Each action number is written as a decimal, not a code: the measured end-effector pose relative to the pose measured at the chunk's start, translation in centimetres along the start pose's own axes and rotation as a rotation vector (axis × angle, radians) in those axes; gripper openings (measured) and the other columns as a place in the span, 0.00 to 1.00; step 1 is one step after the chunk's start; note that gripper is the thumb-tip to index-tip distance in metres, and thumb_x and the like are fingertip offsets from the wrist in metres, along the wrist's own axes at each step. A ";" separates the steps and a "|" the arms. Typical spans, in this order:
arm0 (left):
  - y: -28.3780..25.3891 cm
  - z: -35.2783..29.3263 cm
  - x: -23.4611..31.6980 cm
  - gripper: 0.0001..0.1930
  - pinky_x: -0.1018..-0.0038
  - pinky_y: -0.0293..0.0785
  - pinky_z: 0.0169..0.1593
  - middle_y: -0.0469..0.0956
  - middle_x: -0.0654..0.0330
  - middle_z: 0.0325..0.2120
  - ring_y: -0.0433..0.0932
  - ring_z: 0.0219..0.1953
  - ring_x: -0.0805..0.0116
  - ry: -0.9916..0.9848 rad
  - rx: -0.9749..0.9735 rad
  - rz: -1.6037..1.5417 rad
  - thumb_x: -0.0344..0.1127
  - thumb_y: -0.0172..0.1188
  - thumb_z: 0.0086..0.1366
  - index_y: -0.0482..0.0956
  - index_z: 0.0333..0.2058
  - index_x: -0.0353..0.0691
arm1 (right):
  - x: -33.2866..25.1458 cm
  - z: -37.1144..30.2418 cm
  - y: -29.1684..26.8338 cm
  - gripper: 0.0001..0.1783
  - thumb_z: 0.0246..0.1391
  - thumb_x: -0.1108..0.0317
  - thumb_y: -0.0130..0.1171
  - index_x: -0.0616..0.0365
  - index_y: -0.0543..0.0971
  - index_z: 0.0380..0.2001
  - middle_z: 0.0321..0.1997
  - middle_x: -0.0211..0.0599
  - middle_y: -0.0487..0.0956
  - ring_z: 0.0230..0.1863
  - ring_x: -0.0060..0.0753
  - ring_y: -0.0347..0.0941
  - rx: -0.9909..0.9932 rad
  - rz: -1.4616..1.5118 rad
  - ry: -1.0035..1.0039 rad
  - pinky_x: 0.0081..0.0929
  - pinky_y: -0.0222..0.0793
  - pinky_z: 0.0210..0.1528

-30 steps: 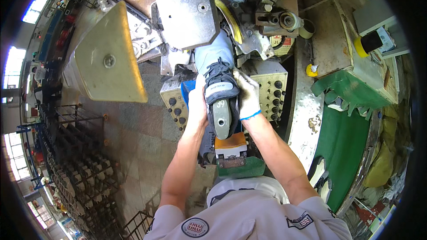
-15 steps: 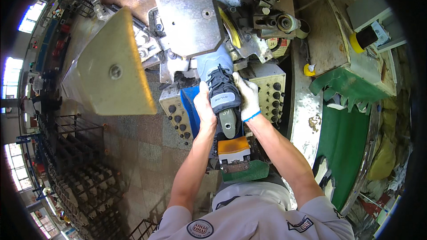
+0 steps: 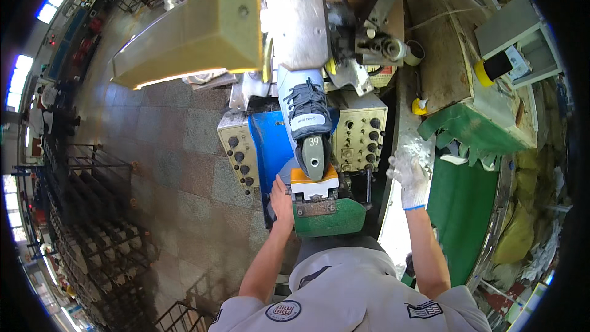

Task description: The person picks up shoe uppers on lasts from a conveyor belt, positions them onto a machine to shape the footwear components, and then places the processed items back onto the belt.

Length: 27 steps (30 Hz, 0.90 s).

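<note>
A dark grey lace-up shoe [image 3: 306,107] sits in the machine with its toe under a metal plate [image 3: 301,34]. In its opening is a grey-green shoe last [image 3: 312,158], its end against an orange pad [image 3: 307,176]. My bare left hand [image 3: 282,206] lies at the left side of the pad's mount, fingers stretched forward and holding nothing I can see; part of it is hidden beside the mount. My right hand [image 3: 410,178], in a whitish glove, is away from the shoe at the right, fingers apart and holding nothing, over a pale worn ledge.
Control boxes with black knobs [image 3: 362,138] flank the shoe. A yellowish guard [image 3: 190,34] juts out at the upper left. Below the pad is a green plate [image 3: 329,218]. A green-lined trough [image 3: 464,209] runs along the right; wheeled racks [image 3: 110,246] stand at the left.
Both hands have let go of the shoe: the left came back beside the pad, the right moved off to the right. The shoe's heel end now meets the pad, and the yellowish guard has shifted in view.
</note>
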<state>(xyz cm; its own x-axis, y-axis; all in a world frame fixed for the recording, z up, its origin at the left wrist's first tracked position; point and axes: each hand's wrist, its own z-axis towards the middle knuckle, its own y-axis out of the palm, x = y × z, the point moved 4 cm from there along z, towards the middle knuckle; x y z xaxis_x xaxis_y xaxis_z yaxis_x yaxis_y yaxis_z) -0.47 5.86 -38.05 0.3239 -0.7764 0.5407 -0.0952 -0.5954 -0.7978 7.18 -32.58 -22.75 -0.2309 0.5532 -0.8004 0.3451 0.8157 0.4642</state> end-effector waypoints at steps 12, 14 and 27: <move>-14.5 -1.1 6.7 0.37 0.56 0.76 0.50 0.83 0.41 0.40 0.82 0.43 0.42 -0.326 0.003 -0.075 0.40 0.74 0.40 0.75 0.52 0.35 | -3.4 -2.5 4.0 0.28 0.65 0.62 0.56 0.75 0.69 0.59 0.56 0.56 0.76 0.50 0.52 0.79 -0.081 -0.052 0.047 0.40 0.80 0.44; -20.7 -4.3 8.1 0.39 0.63 0.77 0.49 0.84 0.45 0.40 0.84 0.41 0.50 -0.286 0.099 -0.249 0.34 0.76 0.36 0.76 0.53 0.35 | -4.7 -4.7 5.8 0.27 0.66 0.62 0.55 0.76 0.69 0.59 0.55 0.55 0.77 0.50 0.48 0.80 -0.097 -0.155 -0.034 0.34 0.81 0.43; -21.8 -8.5 36.0 0.20 0.72 0.73 0.50 0.81 0.54 0.42 0.79 0.41 0.67 0.338 0.033 -0.635 0.34 0.63 0.61 0.77 0.49 0.28 | -14.2 -6.1 -0.5 0.39 0.52 0.56 0.71 0.74 0.71 0.60 0.46 0.39 0.81 0.44 0.24 0.76 -0.186 -0.080 -0.008 0.22 0.73 0.49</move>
<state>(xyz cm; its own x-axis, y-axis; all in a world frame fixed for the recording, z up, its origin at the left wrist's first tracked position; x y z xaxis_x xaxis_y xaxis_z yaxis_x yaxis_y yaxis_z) 5.27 -10.92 1.06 -0.0022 -0.3071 0.9517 0.0453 -0.9507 -0.3067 4.73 -39.81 -9.30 -0.2436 0.4847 -0.8401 0.1515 0.8745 0.4607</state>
